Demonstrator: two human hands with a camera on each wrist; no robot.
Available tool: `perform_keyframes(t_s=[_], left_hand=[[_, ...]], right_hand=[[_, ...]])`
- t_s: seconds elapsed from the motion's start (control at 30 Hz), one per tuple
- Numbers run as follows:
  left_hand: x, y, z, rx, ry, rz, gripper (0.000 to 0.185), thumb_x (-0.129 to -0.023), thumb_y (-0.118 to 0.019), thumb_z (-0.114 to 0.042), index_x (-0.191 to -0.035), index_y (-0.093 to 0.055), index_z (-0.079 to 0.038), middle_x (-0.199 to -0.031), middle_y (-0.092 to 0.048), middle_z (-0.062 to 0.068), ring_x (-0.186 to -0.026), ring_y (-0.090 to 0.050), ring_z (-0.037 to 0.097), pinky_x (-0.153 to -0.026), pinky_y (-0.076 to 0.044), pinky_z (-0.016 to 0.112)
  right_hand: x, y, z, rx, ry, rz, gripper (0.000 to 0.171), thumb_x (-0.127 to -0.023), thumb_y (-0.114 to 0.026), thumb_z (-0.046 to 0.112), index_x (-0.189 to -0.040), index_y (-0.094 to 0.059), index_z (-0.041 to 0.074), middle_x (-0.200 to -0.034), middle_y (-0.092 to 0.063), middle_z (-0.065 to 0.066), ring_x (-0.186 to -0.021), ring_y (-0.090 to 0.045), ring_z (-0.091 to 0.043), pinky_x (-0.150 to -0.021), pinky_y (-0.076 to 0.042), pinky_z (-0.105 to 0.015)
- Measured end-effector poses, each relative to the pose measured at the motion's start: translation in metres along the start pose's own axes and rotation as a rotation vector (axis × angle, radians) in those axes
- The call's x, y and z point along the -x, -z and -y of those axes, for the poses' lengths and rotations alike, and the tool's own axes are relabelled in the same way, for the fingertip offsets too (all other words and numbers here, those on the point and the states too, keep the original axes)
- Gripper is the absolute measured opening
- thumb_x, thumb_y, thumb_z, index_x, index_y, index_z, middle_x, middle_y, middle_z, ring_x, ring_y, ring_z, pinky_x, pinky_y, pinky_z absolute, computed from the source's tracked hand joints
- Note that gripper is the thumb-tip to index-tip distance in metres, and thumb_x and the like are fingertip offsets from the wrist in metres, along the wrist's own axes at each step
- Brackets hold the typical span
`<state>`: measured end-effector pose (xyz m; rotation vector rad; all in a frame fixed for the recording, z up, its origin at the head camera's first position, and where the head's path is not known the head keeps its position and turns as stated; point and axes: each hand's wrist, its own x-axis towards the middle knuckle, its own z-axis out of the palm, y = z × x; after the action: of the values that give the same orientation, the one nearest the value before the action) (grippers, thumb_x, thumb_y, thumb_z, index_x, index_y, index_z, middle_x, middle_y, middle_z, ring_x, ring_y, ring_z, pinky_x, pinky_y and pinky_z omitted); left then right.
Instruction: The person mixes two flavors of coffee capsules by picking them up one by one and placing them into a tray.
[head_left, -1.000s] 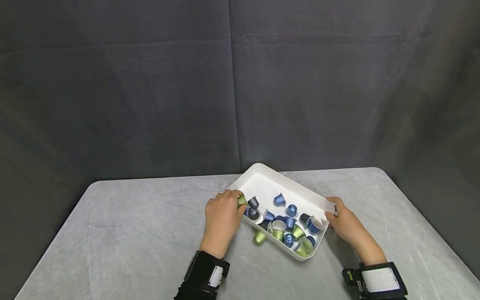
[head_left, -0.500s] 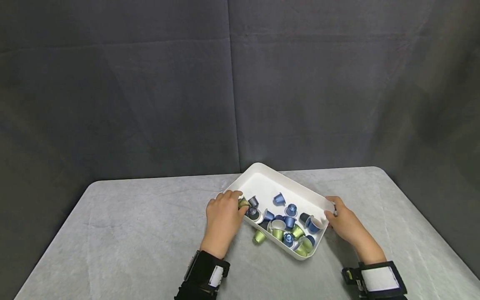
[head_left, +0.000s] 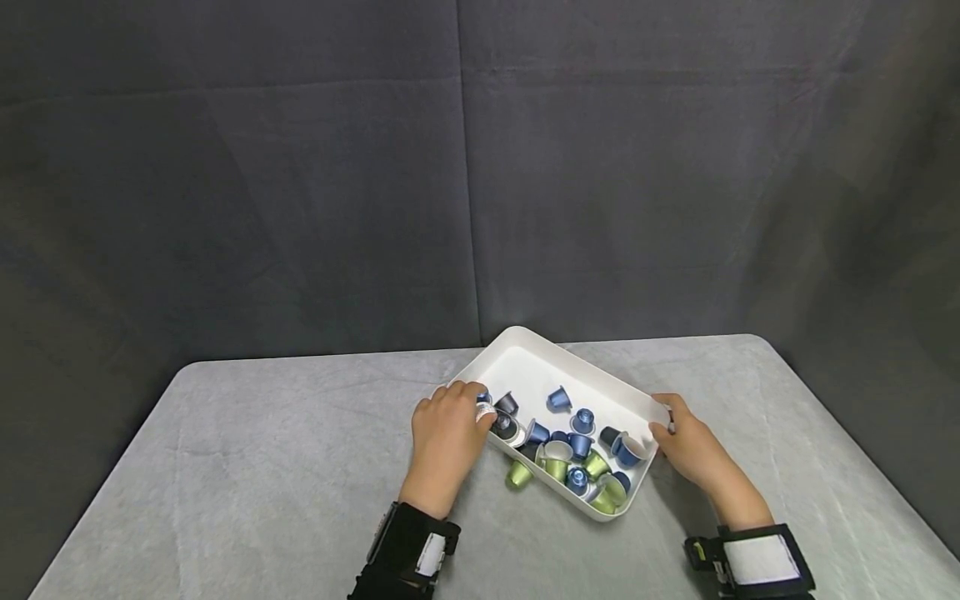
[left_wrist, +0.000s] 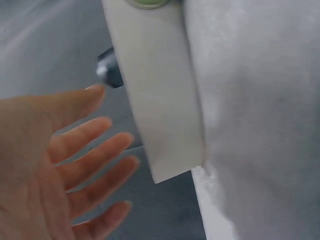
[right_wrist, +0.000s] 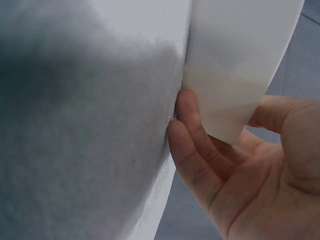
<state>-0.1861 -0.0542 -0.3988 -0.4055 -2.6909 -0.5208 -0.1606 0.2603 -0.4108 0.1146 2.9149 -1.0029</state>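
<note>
Head view: a white rectangular tray of coffee capsules sits near the middle of the grey surface, its long axis running diagonally from the far left corner to the near right corner, the far corner pointing toward the dark backdrop. Blue, dark and green capsules crowd the tray's near half. The left hand rests at the tray's left wall, and the left wrist view shows its grip spread, fingers straight and holding nothing. Just past its fingertips lies a capsule with a pale foil face, inside the tray. The right hand steadies the tray's right end, its fingers curled under the corner and its thumb over the rim. 1 green capsule lies outside the tray on the surface, touching the near wall. Compared with 1.0 s ago, the green capsule once pinched in the left hand is out of that grip, and the tray and right hand have not shifted.
</note>
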Motion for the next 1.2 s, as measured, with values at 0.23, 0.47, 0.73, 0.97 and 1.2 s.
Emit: perform_keyframes(t_s=[0.23, 0.47, 0.73, 0.97, 1.2], left_hand=[[-0.002, 0.019, 0.005, 0.110, 0.084, 0.170, 0.032, -0.085, -0.077, -0.034, -0.112, -0.073, -0.015, -0.107, -0.073, 0.004, -0.093, -0.069, 0.027, -0.071, -0.051, 0.044], [0.000, 0.031, 0.004, 0.154, 0.084, 0.260, 0.031, -0.083, -0.079, -0.035, -0.107, -0.074, -0.015, -0.102, -0.074, 0.001, -0.089, -0.069, 0.024, -0.067, -0.049, 0.041], [0.005, 0.042, 0.000, 0.100, 0.102, 0.377, 0.031, -0.086, -0.075, -0.039, -0.106, -0.074, -0.015, -0.092, -0.072, 0.000, -0.081, -0.066, 0.021, -0.067, -0.049, 0.042], [0.008, 0.047, -0.005, 0.060, 0.118, 0.493, 0.036, -0.088, -0.072, -0.043, -0.110, -0.075, -0.014, -0.097, -0.073, 0.002, -0.083, -0.066, 0.022, -0.072, -0.048, 0.047], [0.010, 0.040, -0.012, 0.036, 0.077, 0.541, 0.037, -0.086, -0.074, -0.043, -0.104, -0.076, -0.010, -0.095, -0.073, 0.002, -0.082, -0.066, 0.023, -0.073, -0.049, 0.047]], right_hand=[[0.000, 0.000, 0.000, 0.000, -0.005, 0.002, 0.048, -0.100, -0.049, 0.009, -0.140, -0.032, -0.010, -0.091, -0.060, -0.019, -0.074, -0.056, -0.025, -0.060, -0.043, -0.035], [-0.001, 0.000, -0.001, 0.001, -0.004, 0.000, 0.048, -0.100, -0.049, 0.009, -0.141, -0.031, -0.010, -0.093, -0.059, -0.021, -0.073, -0.056, -0.025, -0.059, -0.043, -0.035], [-0.001, 0.000, -0.001, 0.007, 0.005, -0.001, 0.048, -0.100, -0.049, 0.008, -0.140, -0.032, -0.010, -0.093, -0.060, -0.022, -0.073, -0.056, -0.025, -0.060, -0.043, -0.036], [0.000, 0.000, -0.001, 0.013, 0.007, -0.004, 0.048, -0.100, -0.050, 0.008, -0.140, -0.032, -0.010, -0.089, -0.060, -0.019, -0.073, -0.056, -0.025, -0.060, -0.043, -0.036], [0.000, 0.000, 0.000, 0.011, -0.014, 0.004, 0.048, -0.100, -0.050, 0.009, -0.141, -0.031, -0.009, -0.091, -0.059, -0.019, -0.074, -0.056, -0.026, -0.061, -0.044, -0.037]])
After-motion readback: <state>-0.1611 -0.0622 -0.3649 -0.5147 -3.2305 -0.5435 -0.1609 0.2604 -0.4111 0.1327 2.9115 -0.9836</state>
